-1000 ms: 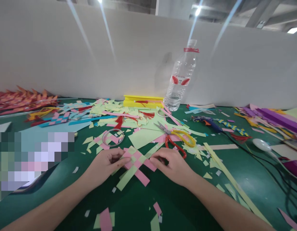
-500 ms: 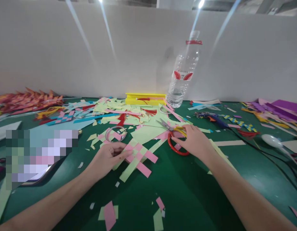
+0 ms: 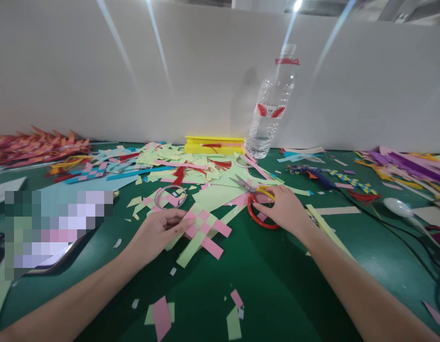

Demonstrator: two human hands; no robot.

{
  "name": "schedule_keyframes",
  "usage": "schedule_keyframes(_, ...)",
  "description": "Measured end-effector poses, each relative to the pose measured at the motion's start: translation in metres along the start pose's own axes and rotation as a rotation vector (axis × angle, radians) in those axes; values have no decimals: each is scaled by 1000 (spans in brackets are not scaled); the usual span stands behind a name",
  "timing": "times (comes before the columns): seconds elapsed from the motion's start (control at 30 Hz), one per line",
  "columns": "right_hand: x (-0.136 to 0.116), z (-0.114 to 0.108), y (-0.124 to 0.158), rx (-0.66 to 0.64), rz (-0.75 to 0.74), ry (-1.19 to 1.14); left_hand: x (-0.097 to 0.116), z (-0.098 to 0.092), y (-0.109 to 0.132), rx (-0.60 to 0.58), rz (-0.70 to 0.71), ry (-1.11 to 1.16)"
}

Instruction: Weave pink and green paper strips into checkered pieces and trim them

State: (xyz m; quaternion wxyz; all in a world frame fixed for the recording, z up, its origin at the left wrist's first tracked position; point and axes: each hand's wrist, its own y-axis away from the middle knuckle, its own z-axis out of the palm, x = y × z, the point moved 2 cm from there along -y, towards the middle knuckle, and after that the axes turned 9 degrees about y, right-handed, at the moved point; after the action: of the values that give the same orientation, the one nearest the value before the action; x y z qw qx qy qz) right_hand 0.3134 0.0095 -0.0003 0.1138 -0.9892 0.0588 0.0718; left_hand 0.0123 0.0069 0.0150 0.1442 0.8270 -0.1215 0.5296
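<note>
A woven piece of pink and pale green paper strips lies on the green table. My left hand pinches its left edge with closed fingers. My right hand rests on the scissors, which have one red and one yellow handle; its fingers curl around the handles while the blades point up and left and lie on the paper scraps.
Paper scraps and strips cover the table's middle. A clear ring lies above the weave. A water bottle and a yellow box stand by the white wall. A glue gun with a black cable lies at right. A blurred patch sits at left.
My right hand left the woven piece, moved up and right to the scissors and closed on their handles. My left hand stayed on the weave.
</note>
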Motion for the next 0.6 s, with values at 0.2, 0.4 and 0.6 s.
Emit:
schedule_keyframes(0.2,-16,-8,10,112,-40,24,-2,-1,0,10,-48,116)
schedule_keyframes(0.4,-55,-21,36,-172,-202,-575,-7,5,-1,5,-201,420)
schedule_keyframes(0.6,-71,-8,47,-625,-118,-1066,-5,6,-1,78,-330,541)
